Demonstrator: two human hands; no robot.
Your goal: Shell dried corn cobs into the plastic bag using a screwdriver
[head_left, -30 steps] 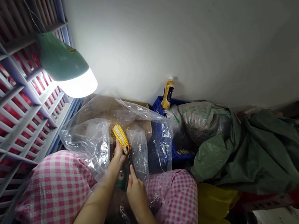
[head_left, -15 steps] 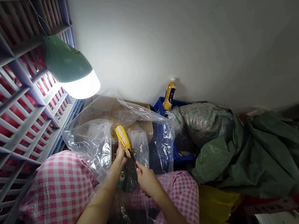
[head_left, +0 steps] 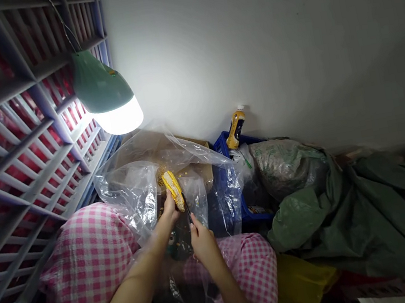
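Note:
My left hand (head_left: 170,209) is closed around the lower end of a corn cob (head_left: 173,190), which tilts up and to the left. Yellow kernels cover part of it, and a pale strip without kernels runs along its face. In my closed right hand (head_left: 202,239) is a slim dark tool (head_left: 186,207); its exact kind is hard to make out. Its upper part lies against or just beside the cob's right side. Beneath both hands spreads a clear plastic bag (head_left: 137,193), with loose kernels (head_left: 160,174) visible inside or under it.
A lit green lamp (head_left: 107,90) hangs from the slatted plastic crates (head_left: 32,123) on the left. Against the wall, a blue basket (head_left: 220,144) holds a yellow drink bottle (head_left: 235,128) and a stuffed bag (head_left: 286,163). Dark green cloth (head_left: 361,218) lies at the right.
The whole view has shifted slightly, moving everything to the right. The cob leans more to the left, and the tool reaches higher along its right side. Both hands keep their hold.

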